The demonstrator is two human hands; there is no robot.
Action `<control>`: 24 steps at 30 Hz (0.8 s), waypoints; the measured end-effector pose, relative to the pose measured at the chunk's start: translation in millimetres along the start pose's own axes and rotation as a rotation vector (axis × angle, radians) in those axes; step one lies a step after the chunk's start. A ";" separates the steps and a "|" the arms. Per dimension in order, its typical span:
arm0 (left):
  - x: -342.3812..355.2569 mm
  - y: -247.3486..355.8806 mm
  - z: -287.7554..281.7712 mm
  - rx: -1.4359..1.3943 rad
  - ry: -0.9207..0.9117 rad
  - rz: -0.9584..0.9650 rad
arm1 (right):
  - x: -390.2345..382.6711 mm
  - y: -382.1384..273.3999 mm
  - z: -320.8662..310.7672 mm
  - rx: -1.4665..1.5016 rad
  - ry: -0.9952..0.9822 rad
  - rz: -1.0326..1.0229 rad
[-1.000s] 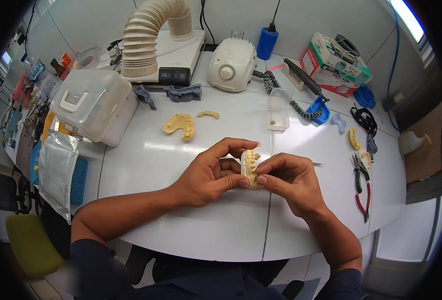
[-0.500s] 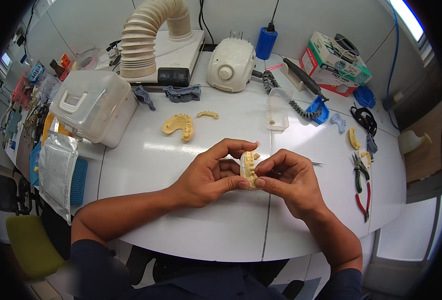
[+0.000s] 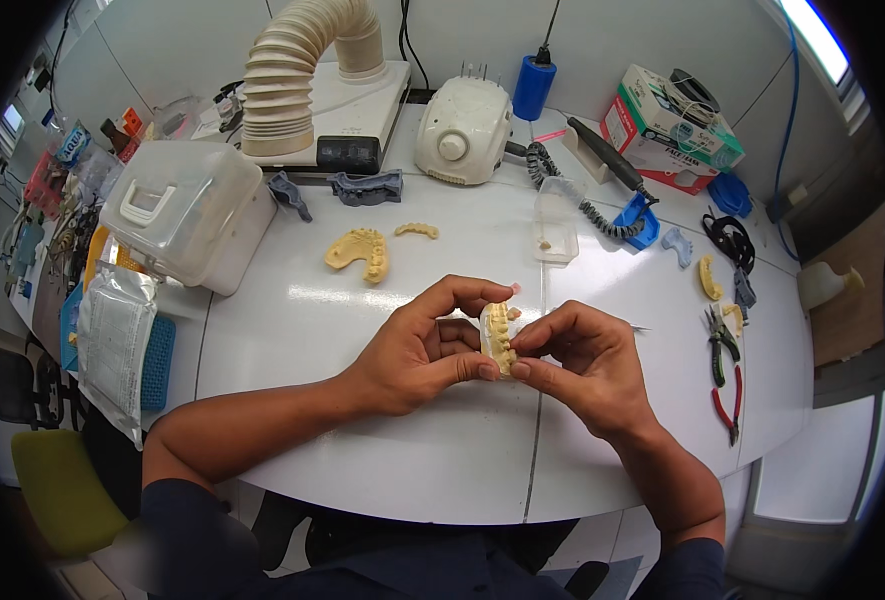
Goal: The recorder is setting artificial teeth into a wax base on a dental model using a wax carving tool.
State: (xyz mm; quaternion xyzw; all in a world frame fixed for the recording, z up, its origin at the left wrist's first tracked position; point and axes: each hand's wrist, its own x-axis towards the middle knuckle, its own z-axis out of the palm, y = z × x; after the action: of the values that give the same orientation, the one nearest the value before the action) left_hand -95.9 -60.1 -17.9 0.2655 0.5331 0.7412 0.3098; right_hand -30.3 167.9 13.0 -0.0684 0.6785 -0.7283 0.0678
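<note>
A pale yellow dental model [image 3: 496, 332] with a row of teeth stands tilted over the middle of the table. Its left side rests in my left hand [image 3: 409, 352], which is closed round it, thumb at the lower end and index finger at the top. From the right, the thumb and index finger of my right hand [image 3: 594, 372] pinch at the teeth near the model's lower end. Any small piece between those fingertips is hidden. Just past the model lies a small tan piece [image 3: 514, 314], and beyond it a pink bit [image 3: 515, 288].
Ahead are a yellow arch model [image 3: 347, 250], a short tooth strip [image 3: 416, 230] and a clear small box [image 3: 556, 240]. A white control unit [image 3: 462, 130] stands farther back. Pliers [image 3: 719, 340] lie at right; a lidded case [image 3: 187, 215] stands left.
The fingers of my right hand have shifted slightly against the model's lower end. My left hand keeps nearly the same hold.
</note>
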 end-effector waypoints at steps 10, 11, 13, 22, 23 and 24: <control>1.7 0.8 2.3 0.000 0.010 -0.001 | -0.9 -1.0 -3.0 -0.045 -0.020 -0.038; 1.8 1.4 2.6 0.010 0.003 -0.003 | -0.8 -1.5 -3.1 -0.040 -0.013 -0.048; 0.6 1.5 4.2 -0.023 0.032 -0.030 | -1.7 -1.9 -3.0 -0.031 -0.018 -0.051; 0.7 -1.6 1.6 -0.009 0.024 -0.019 | -2.6 -1.4 -1.4 -0.095 0.004 -0.071; 0.5 -1.5 1.4 -0.008 0.024 -0.019 | -2.8 -0.6 -0.4 -0.094 0.004 -0.072; 0.8 -1.5 1.7 0.001 0.024 -0.011 | -3.4 0.4 0.5 -0.132 0.021 -0.096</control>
State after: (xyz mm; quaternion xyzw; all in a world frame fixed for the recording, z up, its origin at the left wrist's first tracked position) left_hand -94.9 -58.0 -18.8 0.2538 0.5388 0.7423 0.3070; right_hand -26.9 168.0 12.6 -0.0974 0.7215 -0.6852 0.0212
